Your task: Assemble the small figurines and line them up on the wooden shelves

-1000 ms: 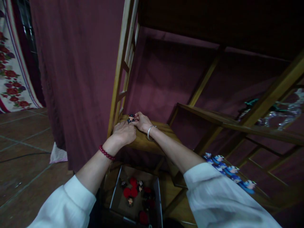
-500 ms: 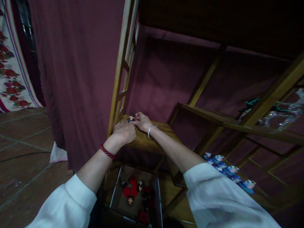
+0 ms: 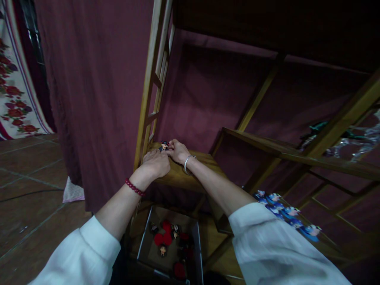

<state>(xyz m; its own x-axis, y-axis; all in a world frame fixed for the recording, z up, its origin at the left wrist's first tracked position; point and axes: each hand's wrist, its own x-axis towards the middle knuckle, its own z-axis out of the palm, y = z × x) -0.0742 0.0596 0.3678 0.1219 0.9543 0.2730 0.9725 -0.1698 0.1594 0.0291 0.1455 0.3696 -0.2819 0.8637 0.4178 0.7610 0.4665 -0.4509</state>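
Observation:
A small dark-haired figurine [image 3: 164,146] with red bits on its head stands upright on a wooden shelf [image 3: 181,178], near the shelf's left end. From the right, my right hand [image 3: 178,151] pinches the figurine's side between thumb and fingers. My left hand [image 3: 156,163] lies just in front of it with the fingers curled. Those left fingertips are partly hidden, so whether they grip the figurine or only touch it is unclear.
Below the shelf sits an open box [image 3: 199,241] holding several figurines with red parts. Blue-and-white figurines [image 3: 289,213] stand in rows on a lower shelf at right. A shiny silver ornament [image 3: 350,144] is farther right. A slatted wooden frame [image 3: 148,99] rises at the left.
Almost nothing differs. Both hands stay at the figurine on the shelf, and the view shifts very slightly.

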